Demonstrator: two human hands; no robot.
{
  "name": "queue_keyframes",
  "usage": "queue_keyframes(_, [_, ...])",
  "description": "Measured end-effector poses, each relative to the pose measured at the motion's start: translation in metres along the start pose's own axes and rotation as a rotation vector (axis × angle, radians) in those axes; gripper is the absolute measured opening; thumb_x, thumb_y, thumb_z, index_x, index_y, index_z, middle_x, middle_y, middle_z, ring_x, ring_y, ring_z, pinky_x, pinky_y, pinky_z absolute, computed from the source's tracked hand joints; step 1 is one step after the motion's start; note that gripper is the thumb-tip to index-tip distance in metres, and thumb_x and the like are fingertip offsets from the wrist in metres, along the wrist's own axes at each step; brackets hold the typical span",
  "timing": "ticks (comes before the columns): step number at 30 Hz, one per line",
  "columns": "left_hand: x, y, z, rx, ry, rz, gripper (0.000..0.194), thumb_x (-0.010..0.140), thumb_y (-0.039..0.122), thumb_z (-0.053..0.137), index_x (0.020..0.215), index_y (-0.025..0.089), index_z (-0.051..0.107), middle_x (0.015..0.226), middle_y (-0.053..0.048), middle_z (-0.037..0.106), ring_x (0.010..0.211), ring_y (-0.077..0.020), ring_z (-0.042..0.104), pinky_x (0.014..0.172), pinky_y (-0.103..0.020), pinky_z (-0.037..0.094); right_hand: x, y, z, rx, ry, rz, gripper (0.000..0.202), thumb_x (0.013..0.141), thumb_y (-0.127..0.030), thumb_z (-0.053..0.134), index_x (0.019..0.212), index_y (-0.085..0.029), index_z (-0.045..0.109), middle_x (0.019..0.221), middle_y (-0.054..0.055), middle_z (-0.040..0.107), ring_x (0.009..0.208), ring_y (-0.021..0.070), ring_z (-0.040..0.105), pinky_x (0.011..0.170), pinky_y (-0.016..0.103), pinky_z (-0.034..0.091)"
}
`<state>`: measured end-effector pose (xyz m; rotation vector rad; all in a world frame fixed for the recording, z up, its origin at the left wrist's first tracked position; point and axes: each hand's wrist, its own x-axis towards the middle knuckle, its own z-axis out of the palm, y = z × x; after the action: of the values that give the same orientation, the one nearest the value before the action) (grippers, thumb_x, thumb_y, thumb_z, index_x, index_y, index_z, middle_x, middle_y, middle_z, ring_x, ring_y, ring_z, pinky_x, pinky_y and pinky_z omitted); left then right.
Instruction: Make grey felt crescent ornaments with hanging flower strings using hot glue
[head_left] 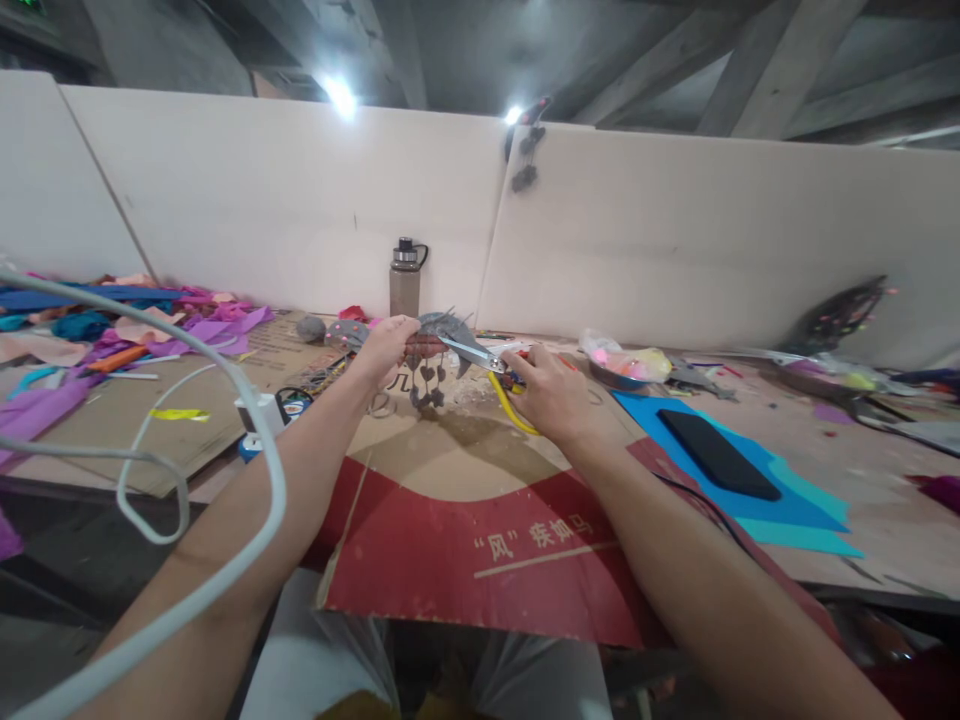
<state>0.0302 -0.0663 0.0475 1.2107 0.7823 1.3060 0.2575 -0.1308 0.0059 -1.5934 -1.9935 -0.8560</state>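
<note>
My left hand (388, 350) pinches a grey felt piece (457, 335) above the cardboard. Small dark felt shapes (427, 393) dangle on strings below that piece. In my right hand (553, 392) is a pair of scissors (493, 364), its fingers closed around the handles, with a yellow loop showing underneath. The metal blades point left and reach to the felt, close to my left fingers. Whether the blades touch or cut the felt I cannot tell.
Under my hands lies a red and brown cardboard sheet (465, 560). A bottle (405, 282) stands behind. To the right, a black phone (716, 455) rests on blue sheets (795, 490). Coloured felt scraps (202, 330) heap at left; a white cable (274, 470) loops across the foreground.
</note>
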Motion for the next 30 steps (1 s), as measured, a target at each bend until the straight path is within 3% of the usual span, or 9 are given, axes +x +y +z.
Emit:
queue_keyframes(10, [-0.0002, -0.0006, 0.0000, 0.020, -0.011, 0.001, 0.015, 0.085, 0.011, 0.047, 0.075, 0.010, 0.059, 0.070, -0.014, 0.070, 0.077, -0.0227, 0.071, 0.075, -0.034, 0.054, 0.0013, -0.0029, -0.0038, 0.000, -0.047, -0.018, 0.032, 0.090, -0.029, 0.041, 0.117, -0.027, 0.059, 0.099, 0.009, 0.060, 0.078, 0.0185, 0.052, 0.056, 0.027, 0.020])
queue_keyframes(19, [0.0009, 0.0007, -0.0012, 0.045, -0.002, -0.009, 0.009, 0.083, 0.015, 0.049, 0.080, 0.011, 0.057, 0.073, -0.013, 0.071, 0.074, -0.0213, 0.071, 0.066, -0.029, 0.055, 0.0030, 0.0009, 0.0010, 0.155, -0.043, 0.074, 0.033, 0.088, -0.027, 0.042, 0.117, -0.026, 0.058, 0.097, 0.009, 0.060, 0.073, 0.0181, 0.052, 0.058, 0.028, 0.027])
queue_keyframes(30, [0.0085, -0.0050, -0.0063, -0.014, 0.045, -0.046, 0.015, 0.082, 0.012, 0.049, 0.081, 0.008, 0.063, 0.071, -0.013, 0.071, 0.072, -0.0208, 0.070, 0.070, -0.031, 0.056, 0.0046, 0.0009, -0.0001, 0.041, 0.009, -0.032, 0.033, 0.088, -0.028, 0.043, 0.117, -0.022, 0.057, 0.099, 0.012, 0.050, 0.086, 0.0224, 0.045, 0.068, 0.030, 0.032])
